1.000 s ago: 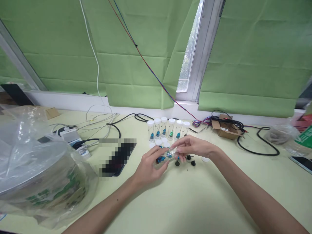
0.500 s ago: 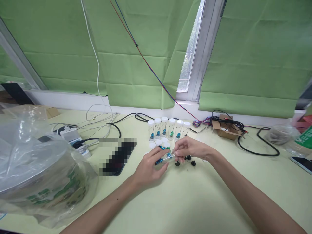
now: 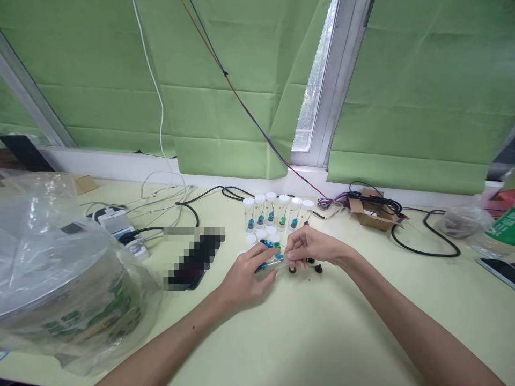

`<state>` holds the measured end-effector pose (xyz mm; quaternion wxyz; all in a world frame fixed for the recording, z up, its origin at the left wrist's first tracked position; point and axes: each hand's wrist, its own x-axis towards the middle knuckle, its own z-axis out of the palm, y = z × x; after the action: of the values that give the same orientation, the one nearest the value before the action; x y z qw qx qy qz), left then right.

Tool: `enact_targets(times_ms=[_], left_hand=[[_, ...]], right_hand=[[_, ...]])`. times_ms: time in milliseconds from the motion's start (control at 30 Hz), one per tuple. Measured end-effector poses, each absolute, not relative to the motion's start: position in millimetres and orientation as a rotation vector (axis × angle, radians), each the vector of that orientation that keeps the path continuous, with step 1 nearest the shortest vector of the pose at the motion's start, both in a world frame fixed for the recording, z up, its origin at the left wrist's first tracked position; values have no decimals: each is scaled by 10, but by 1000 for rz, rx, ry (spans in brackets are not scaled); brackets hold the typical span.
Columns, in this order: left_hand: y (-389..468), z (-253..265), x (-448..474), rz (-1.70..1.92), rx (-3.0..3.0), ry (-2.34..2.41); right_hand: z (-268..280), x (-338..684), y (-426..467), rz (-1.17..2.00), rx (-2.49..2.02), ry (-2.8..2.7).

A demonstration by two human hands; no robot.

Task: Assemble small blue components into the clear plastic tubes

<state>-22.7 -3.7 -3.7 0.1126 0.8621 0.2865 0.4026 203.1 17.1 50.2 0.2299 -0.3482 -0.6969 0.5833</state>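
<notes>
Forearms extended over the bench [image 3: 322,332], my left hand [image 3: 243,276] clamped on a clear tube [image 3: 276,263], nearer me than the white-capped vials [image 3: 271,210], my right hand [image 3: 311,247] pinched at its end, exact grip hidden.

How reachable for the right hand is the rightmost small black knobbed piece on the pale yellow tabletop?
Probably yes: the black piece lies uncovered near the right hand, though that hand is at the end of a slim clear tube.
</notes>
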Motion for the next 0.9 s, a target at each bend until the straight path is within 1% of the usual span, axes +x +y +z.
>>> enact_targets(times_ms=[433,667,800,900], left_hand=[[-23,-64,-228,1138,2533,845],[-4,-23,-213,1189,2455,908],[34,17,-193,1279,2268,1022],[71,43,-183,1320,1925,1083]], right_hand=[[437,1989,174,1474,-1067,-1955],[522,1965,151,1408,-1072,-1920],[593,1944,131,1312,-1072,-1861],[608,1940,127,1229,-1164,-1853]])
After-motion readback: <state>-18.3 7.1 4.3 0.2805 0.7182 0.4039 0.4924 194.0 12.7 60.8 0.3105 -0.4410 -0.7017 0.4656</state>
